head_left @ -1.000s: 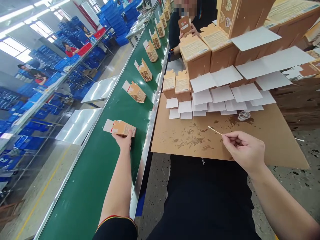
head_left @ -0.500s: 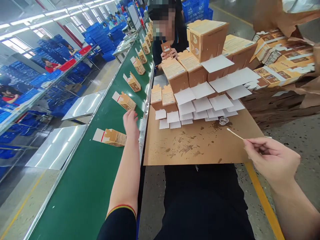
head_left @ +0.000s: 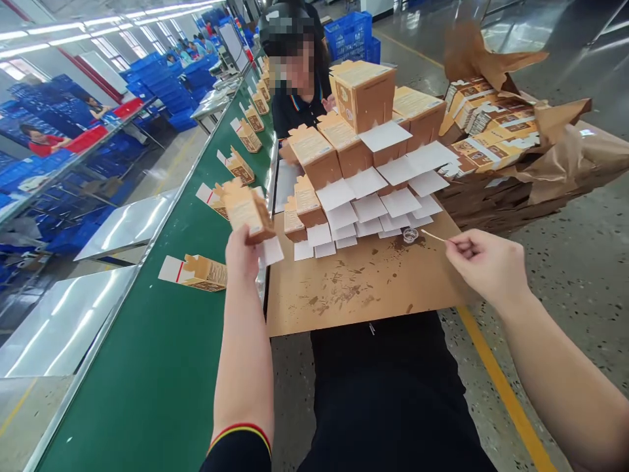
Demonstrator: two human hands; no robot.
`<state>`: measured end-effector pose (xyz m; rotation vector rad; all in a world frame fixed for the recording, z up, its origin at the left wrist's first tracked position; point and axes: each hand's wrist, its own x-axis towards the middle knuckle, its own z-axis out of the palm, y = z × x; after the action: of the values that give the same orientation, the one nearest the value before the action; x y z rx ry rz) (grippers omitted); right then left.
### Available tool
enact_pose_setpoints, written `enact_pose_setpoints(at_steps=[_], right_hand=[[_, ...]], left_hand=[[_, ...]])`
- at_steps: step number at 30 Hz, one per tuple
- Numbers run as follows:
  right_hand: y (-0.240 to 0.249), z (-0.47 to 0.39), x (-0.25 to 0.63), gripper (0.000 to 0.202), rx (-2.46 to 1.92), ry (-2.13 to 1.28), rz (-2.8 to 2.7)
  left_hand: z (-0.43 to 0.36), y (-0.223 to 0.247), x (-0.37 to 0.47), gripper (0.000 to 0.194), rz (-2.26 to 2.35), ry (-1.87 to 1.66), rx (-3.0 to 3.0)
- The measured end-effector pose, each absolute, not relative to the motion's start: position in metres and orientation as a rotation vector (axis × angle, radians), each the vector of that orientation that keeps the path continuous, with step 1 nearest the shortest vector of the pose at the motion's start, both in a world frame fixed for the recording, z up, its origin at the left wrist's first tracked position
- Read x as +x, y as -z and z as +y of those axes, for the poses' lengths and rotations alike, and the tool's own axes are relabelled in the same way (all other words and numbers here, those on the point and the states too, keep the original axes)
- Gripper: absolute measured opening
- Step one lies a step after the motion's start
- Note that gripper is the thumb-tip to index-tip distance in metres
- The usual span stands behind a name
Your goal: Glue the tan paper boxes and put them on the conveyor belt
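Just left of the middle of the frame, the left hand grips a small brown box. The box is a bit blurry and tips over, and its white flap hangs at the lower right. It is up over the right edge of the green belt. Right of the middle, the right hand pinches a thin stick between thumb and finger. The stick points left, near a small clear dish on the brown board.

At the back of the board is a big pile of brown boxes, with white flaps poking out at the front. On the belt, a row of boxes goes up to the top of the frame. One box sits lower left of the left hand. At the top middle, a person in a dark shirt is behind the pile. Blue crates are near that person. At the upper right, flat cartons lie in torn brown paper.
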<state>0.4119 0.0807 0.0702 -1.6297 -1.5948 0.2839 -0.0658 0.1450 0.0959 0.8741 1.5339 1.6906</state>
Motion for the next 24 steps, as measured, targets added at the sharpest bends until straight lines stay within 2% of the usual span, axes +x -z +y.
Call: enact_pose_setpoints(at_steps=[3, 7, 11, 15, 18, 21, 24], right_hand=[[-0.074, 0.112, 0.407, 0.008, -1.7, -0.36, -1.813], [-0.078, 0.14, 0.393, 0.019, -1.848, -0.401, -1.998], [-0.076, 0.147, 0.4, 0.024, -1.877, -0.408, -2.008], [-0.072, 0.124, 0.413, 0.019, -1.707, -0.342, -1.885], [-0.063, 0.084, 0.389, 0.01, -1.507, -0.405, -1.803], [-0.042, 0.038, 0.333, 0.016, -1.185, -0.666, -1.906], [-0.015, 0.005, 0.279, 0.023, -1.023, -0.718, -1.966]], left_hand=[[0.079, -0.086, -0.066, 0.046, 1.406, -1.704, 0.915], [0.01, -0.056, -0.035, 0.069, 1.386, -1.546, 0.832], [-0.007, -0.027, -0.004, 0.087, 1.445, -1.447, 0.772], [0.002, -0.016, 0.005, 0.09, 1.495, -1.435, 0.806], [0.005, -0.015, 0.005, 0.088, 1.512, -1.408, 0.793], [0.004, -0.016, 0.005, 0.089, 1.523, -1.406, 0.779], [0.004, -0.017, 0.005, 0.088, 1.537, -1.395, 0.798]])
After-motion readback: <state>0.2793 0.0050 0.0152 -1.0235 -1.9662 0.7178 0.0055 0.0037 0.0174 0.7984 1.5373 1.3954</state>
